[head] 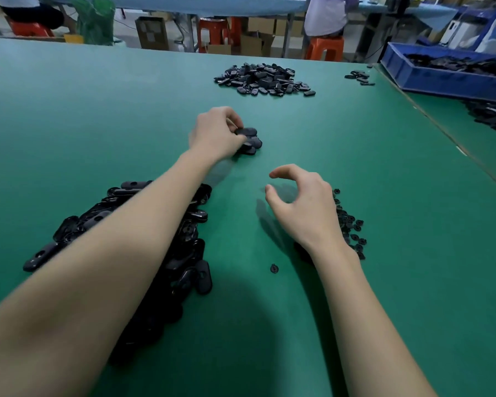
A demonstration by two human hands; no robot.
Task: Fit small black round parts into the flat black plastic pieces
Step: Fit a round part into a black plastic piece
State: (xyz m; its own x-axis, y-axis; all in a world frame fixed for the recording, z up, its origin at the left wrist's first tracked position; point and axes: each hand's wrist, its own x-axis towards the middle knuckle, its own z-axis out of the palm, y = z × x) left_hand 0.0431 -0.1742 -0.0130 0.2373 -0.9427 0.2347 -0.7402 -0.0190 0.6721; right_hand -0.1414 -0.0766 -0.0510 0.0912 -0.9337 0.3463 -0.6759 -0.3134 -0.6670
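At centre frame my left hand (216,133) reaches forward across the green bench (384,196), its fingers curled onto the top flat piece of a small stack of flat black pieces (249,141) just right of its fingertips. My right hand (301,202) hovers lower and to the right, thumb and fingers loosely curved, holding nothing. The heap of small round parts (351,224) lies immediately right of that hand, partly behind the wrist, so I judge the right hand the nearer one for the next pick. One stray round part (274,268) sits apart, below the hand. The supply pile of flat pieces (143,233) runs under my left forearm at lower left, its oblong pieces lying at mixed angles. Another pile (264,79) sits at upper centre. I can read no brand, label or writing.
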